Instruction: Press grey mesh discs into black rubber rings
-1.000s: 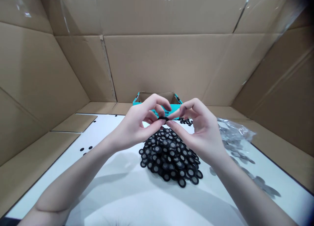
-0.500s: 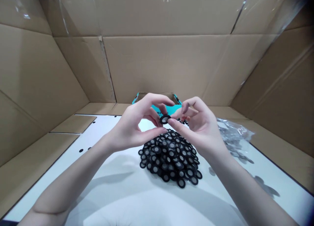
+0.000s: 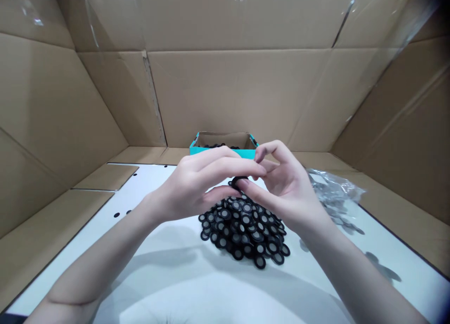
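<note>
A small black ring-shaped disc [image 3: 236, 181], tilted nearly edge-on, is held between my two hands above the pile. My right hand [image 3: 287, 189] pinches it with thumb and fingertips. Around its left side is my left hand [image 3: 196, 183], thumb below and long fingers stretched over the top, reaching the right fingertips. The left fingers hide part of the disc and their exact contact with it. Beneath both hands lies a heap of black rings with grey centres [image 3: 242, 225] on the white table [image 3: 158, 277].
Behind my hands stands a turquoise-edged box [image 3: 224, 152] with black pieces inside. On the right lie a clear plastic bag [image 3: 335, 188] and loose grey discs [image 3: 383, 267]. A few black dots [image 3: 116, 215] mark the table's left. Cardboard walls [image 3: 225, 94] enclose the table.
My left fingers have stretched out to the right over the disc. The disc has dropped slightly and turned from showing its face to nearly edge-on. More of the box is visible.
</note>
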`<move>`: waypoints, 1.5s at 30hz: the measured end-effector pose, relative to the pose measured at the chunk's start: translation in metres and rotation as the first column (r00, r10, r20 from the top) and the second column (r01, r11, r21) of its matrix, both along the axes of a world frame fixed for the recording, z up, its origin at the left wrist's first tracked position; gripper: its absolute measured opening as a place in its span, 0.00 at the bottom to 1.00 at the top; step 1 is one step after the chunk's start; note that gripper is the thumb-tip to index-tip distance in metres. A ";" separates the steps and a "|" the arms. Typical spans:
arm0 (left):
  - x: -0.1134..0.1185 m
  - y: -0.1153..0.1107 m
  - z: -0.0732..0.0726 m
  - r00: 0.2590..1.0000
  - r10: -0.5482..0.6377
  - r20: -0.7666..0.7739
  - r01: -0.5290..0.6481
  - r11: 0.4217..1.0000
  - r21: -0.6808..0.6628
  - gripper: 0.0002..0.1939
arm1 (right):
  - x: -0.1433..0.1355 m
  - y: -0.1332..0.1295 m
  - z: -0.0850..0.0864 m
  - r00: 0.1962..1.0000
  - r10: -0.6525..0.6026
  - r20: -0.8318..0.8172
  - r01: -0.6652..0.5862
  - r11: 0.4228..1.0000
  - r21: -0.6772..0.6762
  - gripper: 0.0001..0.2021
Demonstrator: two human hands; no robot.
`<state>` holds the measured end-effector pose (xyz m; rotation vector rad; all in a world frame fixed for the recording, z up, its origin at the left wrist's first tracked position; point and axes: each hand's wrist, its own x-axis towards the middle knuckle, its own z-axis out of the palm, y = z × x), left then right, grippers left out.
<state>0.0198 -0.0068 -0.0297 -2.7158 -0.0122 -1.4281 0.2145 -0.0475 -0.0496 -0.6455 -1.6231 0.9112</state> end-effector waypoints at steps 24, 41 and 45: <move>-0.005 -0.005 -0.001 0.985 0.085 -0.149 -0.124 0.952 -0.279 0.20 | -0.005 0.001 -0.007 0.974 -0.204 0.100 0.172 0.949 0.263 0.14; -0.001 -0.005 -0.005 0.991 0.110 -0.074 -0.128 0.940 -0.316 0.23 | -0.006 0.002 -0.007 0.969 -0.238 0.071 0.223 0.959 0.173 0.14; -0.002 -0.010 0.000 0.971 0.143 -0.192 -0.186 0.956 -0.228 0.21 | -0.002 0.000 -0.003 0.928 -0.259 0.269 0.167 0.932 0.323 0.13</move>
